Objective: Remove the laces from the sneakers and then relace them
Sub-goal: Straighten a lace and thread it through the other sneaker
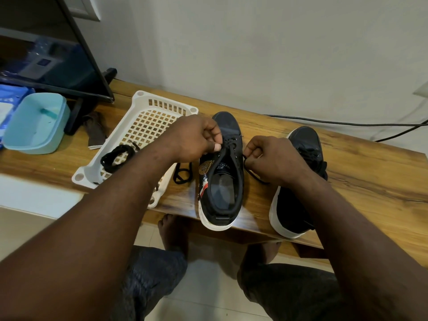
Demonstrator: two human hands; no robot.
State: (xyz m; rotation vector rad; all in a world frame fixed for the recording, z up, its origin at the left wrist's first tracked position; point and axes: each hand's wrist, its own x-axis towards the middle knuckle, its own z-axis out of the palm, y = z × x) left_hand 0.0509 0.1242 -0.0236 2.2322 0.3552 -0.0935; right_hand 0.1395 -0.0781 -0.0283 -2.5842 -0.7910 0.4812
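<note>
Two black sneakers with white soles stand on the wooden table (370, 181), toes pointing away from the person and heels at the near edge. The centre sneaker (222, 188) sits just beside the white basket (141, 93). The second sneaker (303, 137) stands to its right and is partly covered by the right forearm.

Left hand (194, 140): positioned over the eyelet rows of the centre sneaker, fingers curled, thumb and forefinger pinched together on the black lace (228, 144) at the crossings.

Right hand (273, 158): positioned between the two sneakers, fingers curled, thumb and forefinger clamped on a free run of the same lace, which trails down to the table below the hand.

Only the eyelets nearest the toe of the centre sneaker carry lace; the nearer eyelets are open. The second sneaker shows lacing across its tongue.

A coiled black lace (115, 156) lies inside the basket. A further lace loop (183, 174) lies on the table between the basket and the centre sneaker.

A light blue container (37, 123), a brown cloth (95, 130) and a dark screen (69, 54) occupy the left end of the table
</note>
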